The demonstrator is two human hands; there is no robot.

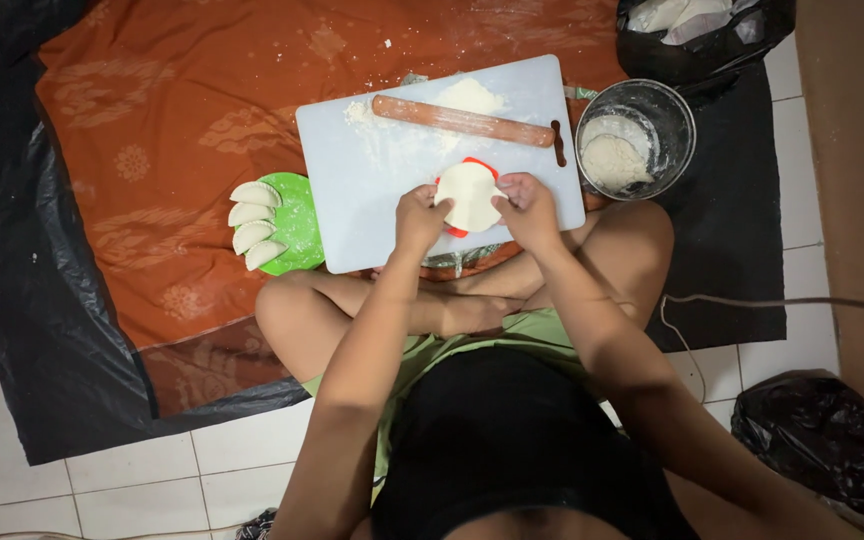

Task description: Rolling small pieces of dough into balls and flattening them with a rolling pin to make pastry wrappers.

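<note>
Metal bowl (pixel 680 115): one, just right of the cutting board; holds a lump of flour or dough, with white dust on its wall.
Green plate (pixel 302 215): one, touching the board's left edge; four folded half-moon dumplings (pixel 254 225) stacked in a column along its left rim.
Black bag (pixel 692 55): one, at the top right; white wrapped packets inside.
Cutting board (pixel 372 180): one, white, lying on the orange cloth (pixel 172 120) on the floor; loose flour at its top.
Rolling pin (pixel 462 122): one, wooden, lying across the board's top.
Dough round (pixel 469 195): one, resting on a red mould (pixel 455 231) at the board's lower right.
My left hand (pixel 419 215): fingers pinching the round's left edge.
My right hand (pixel 527 205): fingers pinching its right edge.
</note>
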